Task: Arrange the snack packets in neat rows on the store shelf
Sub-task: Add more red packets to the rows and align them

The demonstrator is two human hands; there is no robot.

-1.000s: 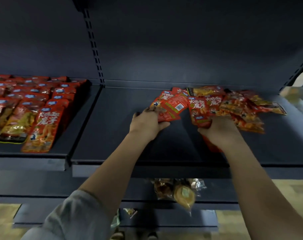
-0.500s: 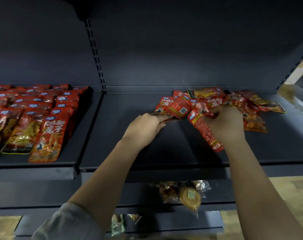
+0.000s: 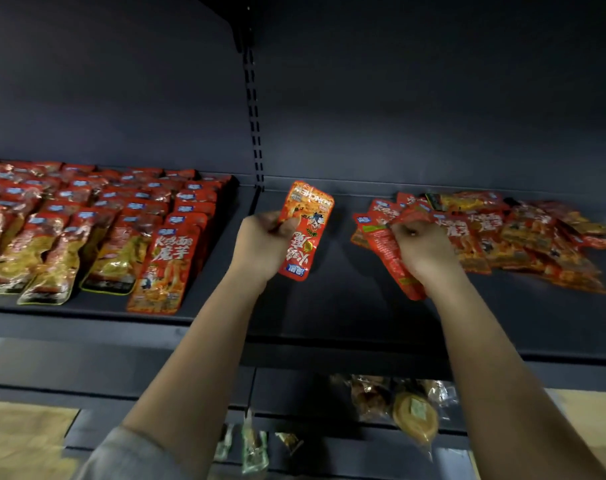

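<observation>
On the lower shelf (image 3: 329, 445) nearest the viewer lie a few clear-wrapped items, among them a round yellow pastry (image 3: 415, 415) and some small packets (image 3: 251, 448) to its left. Above them, two bare forearms reach up over the dark main shelf (image 3: 329, 306). The left hand (image 3: 260, 245) pinches one red snack packet (image 3: 305, 230) by its side edge, thumb on the printed face, holding it upright and raised off the shelf with its lettering upside down. The right hand (image 3: 424, 251) has its fingers curled round a red packet (image 3: 389, 258) shown back side out, at the left edge of a loose pile of packets (image 3: 509, 237); how many packets it grips cannot be told. That jumbled pile spreads across the right part of the shelf toward the back. On the left section, beyond a slotted upright (image 3: 256, 133), red and yellow packets (image 3: 97, 230) lie in overlapping rows running from the front edge to the dark back panel (image 3: 433, 98).
</observation>
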